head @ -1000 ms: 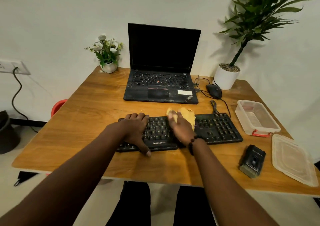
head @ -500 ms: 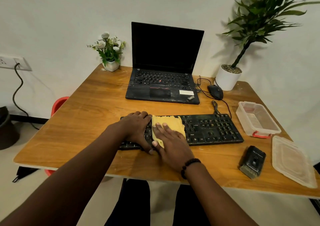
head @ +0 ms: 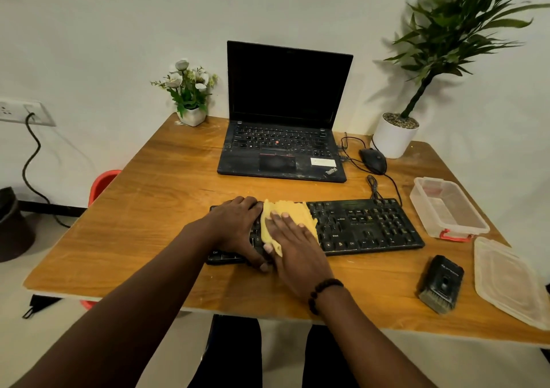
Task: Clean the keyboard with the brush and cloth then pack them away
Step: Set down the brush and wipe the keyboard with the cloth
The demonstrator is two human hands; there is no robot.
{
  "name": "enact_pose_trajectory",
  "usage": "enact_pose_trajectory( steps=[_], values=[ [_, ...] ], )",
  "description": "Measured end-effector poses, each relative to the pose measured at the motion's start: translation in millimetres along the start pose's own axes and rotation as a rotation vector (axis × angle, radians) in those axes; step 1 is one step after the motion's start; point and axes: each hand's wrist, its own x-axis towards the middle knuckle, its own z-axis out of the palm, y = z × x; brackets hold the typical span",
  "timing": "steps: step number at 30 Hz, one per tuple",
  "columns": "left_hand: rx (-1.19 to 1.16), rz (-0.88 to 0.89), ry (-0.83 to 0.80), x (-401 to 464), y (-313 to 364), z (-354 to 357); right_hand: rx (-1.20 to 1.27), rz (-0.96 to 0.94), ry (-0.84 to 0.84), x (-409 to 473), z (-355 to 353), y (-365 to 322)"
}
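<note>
A: Wiping now. Right hand (head: 293, 246) lies flat, fingers straight and slightly spread, pressing the crumpled yellow cloth (head: 290, 215) onto the left-centre keys of the black wired keyboard (head: 357, 227).

B: Left hand (head: 238, 227)?

A: Clamps the keyboard's left end, fingers curled over the far edge, thumb at the near edge. Good brace.

B: Advice for the step?

A: Keep the palm flat, light even pressure, long strokes along the rows toward the right end. Right half looks not yet covered. Mind the cable at the far edge.

B: Cloth relative to the hand?

A: Under the right fingers and palm, sticking out on the far side and to the left, touching the left hand's knuckles.

B: Other kit?

A: Black block brush with pale bristles (head: 440, 283) on the wooden desk (head: 148, 209), near right, well apart from both hands. Clear plastic tub with red clasp (head: 446, 209) just right of the keyboard, its clear lid (head: 512, 283) nearer, beside the brush.
</note>
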Motion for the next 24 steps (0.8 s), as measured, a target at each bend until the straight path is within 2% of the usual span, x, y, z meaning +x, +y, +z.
enact_pose_trajectory(
  steps=[3,5,9,14,16,18,22,24],
  values=[
    [-0.013,-0.027,-0.001,-1.3,2.1,0.7,0.002,0.199,0.014,27.6,-8.8,19.0],
    [-0.016,-0.032,-0.011,-0.6,3.2,0.1,0.019,0.249,-0.011,50.0,-11.4,17.9],
    [-0.016,-0.023,-0.011,2.6,3.7,-1.0,0.040,0.203,-0.009,62.7,-6.3,3.5],
    [-0.031,0.011,0.043,4.3,1.0,1.4,0.075,0.077,0.034,17.5,1.5,-19.8],
    [-0.030,0.002,0.040,4.2,1.1,2.7,0.169,0.049,0.050,-5.0,1.5,-29.7],
    [-0.036,-0.009,0.017,2.0,2.0,4.2,0.443,0.097,0.061,-23.1,-5.8,-38.6],
    [-0.167,-0.023,-0.001,-10.0,0.3,6.3,1.520,0.601,0.207,-22.9,-49.1,-34.0],
    [-0.237,-0.031,-0.027,-20.8,-6.2,6.5,1.816,0.671,0.357,-15.0,-64.6,-17.1]
  ],
)
